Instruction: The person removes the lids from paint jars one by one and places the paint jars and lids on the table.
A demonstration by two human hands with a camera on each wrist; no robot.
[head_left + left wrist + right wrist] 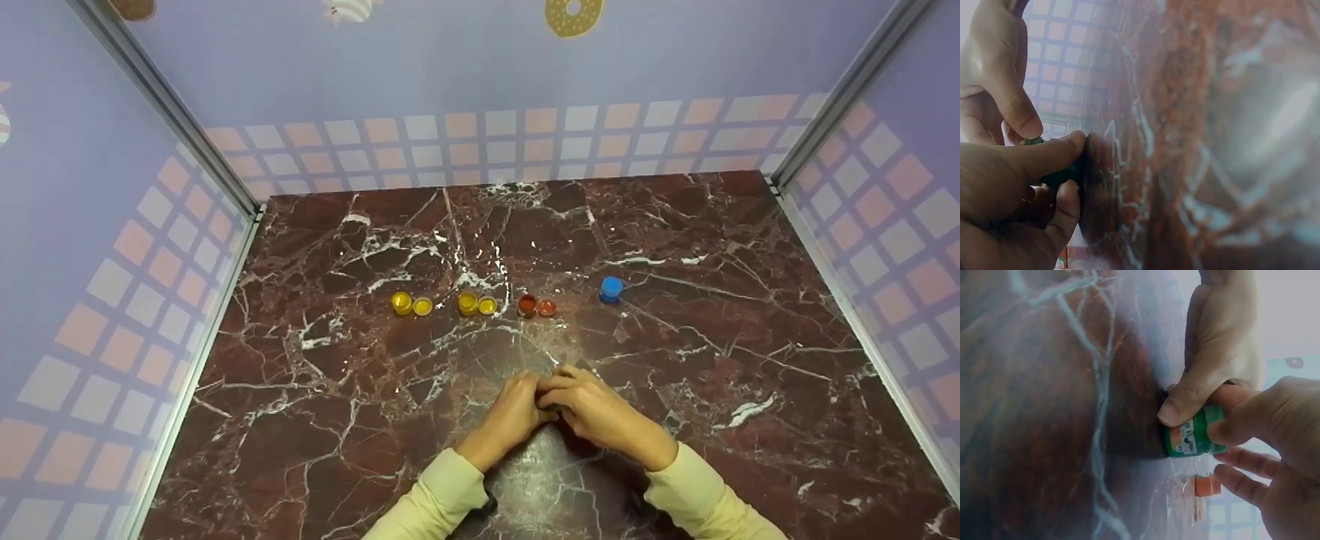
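Both hands meet over the near middle of the table around a small green paint jar [1188, 436] with a printed label. My left hand [514, 411] grips the jar's lower body between thumb and fingers, low against the tabletop. At the jar's lid [1216, 430], my right hand [592, 409] pinches with thumb and fingers. From above, the fingers hide the jar. The left wrist view shows its dark green side [1061, 175] between the left thumb and fingers, with the right thumb at the lid end.
Beyond the hands, a row holds two yellow paint jars [402, 303] [468, 303] and a red one [527, 305], all uncapped, each with its lid [422, 307] beside it. A blue jar [611, 289] stands capped farther right. Panels [495, 75] enclose the marbled table [337, 420].
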